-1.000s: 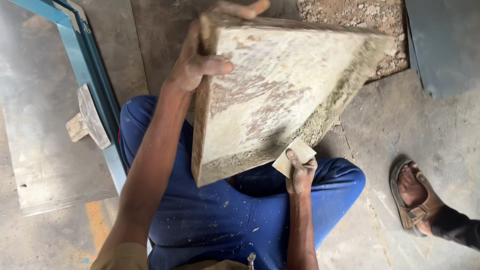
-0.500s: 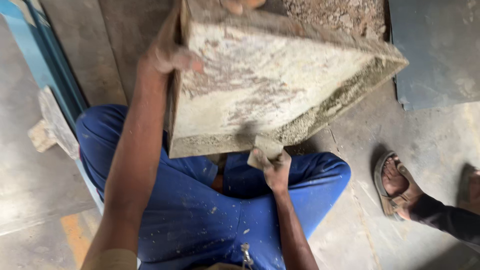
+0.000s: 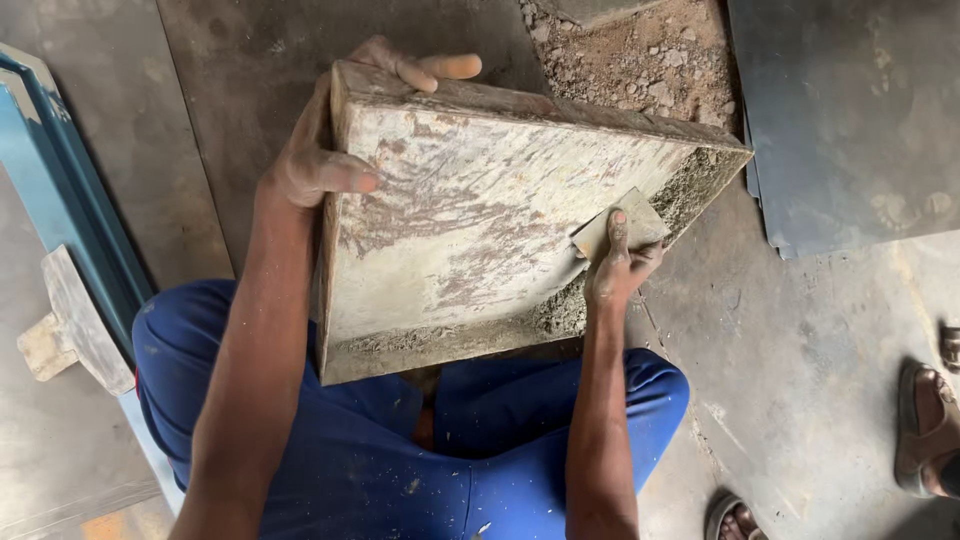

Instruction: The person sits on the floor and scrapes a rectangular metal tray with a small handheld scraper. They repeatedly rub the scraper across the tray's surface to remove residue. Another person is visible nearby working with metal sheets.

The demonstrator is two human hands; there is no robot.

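Concrete-crusted square mould [image 3: 480,215] sits tilted over my lap in the head view, open side facing me. My left hand [image 3: 320,165] is clamped on its top-left corner, my right hand [image 3: 615,270] pinches a small flat scraper [image 3: 620,228] against the inner face near the right rim. Right hand's closer to the crusty bit. The mould hides my knees; someone else's sandalled foot [image 3: 925,430] is cut off at the edge, and I can't tell what the rubble pile [image 3: 640,60] is made of.
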